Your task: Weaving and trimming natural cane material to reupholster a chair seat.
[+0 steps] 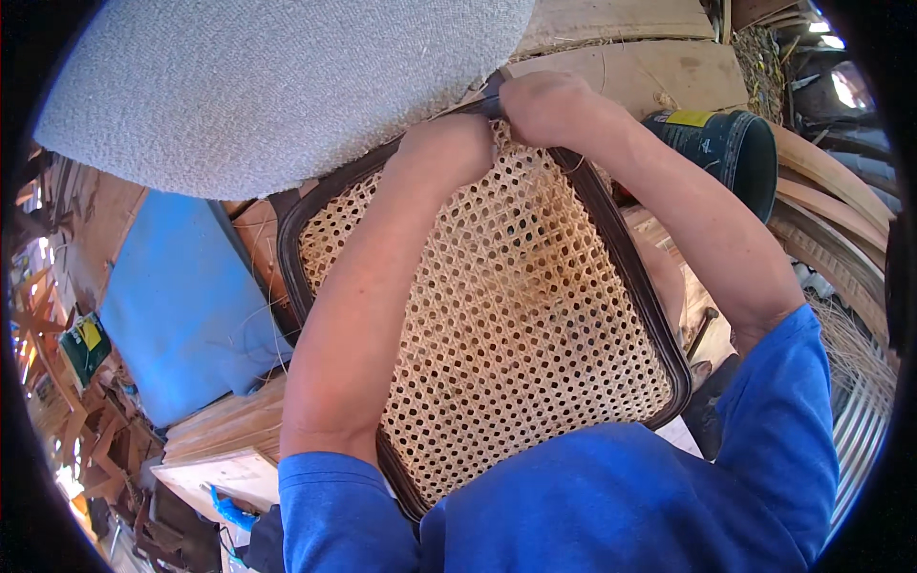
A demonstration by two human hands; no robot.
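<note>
A woven cane panel (pixel 535 258) with small open holes fills the middle, set in a dark brown frame (pixel 635 286) with rounded corners. Brown staining darkens part of the weave on the right. Closed at the panel's far edge is my left hand (pixel 454 148), its fingertips turned down and out of sight against the cane. My right hand (pixel 544 107), also closed, rests by the far right corner, close to the left one. A bit of loose cane shows between the two hands. Whatever either hand pinches is hidden by its fingers.
A grey fabric-covered cushion (pixel 287 86) borders the panel's far side. Left lies a blue flat panel (pixel 186 306). To the right, a dark green bucket (pixel 716 153) lies tipped beside curved wood strips (pixel 831 181). Wood scraps (pixel 100 430) crowd the far left.
</note>
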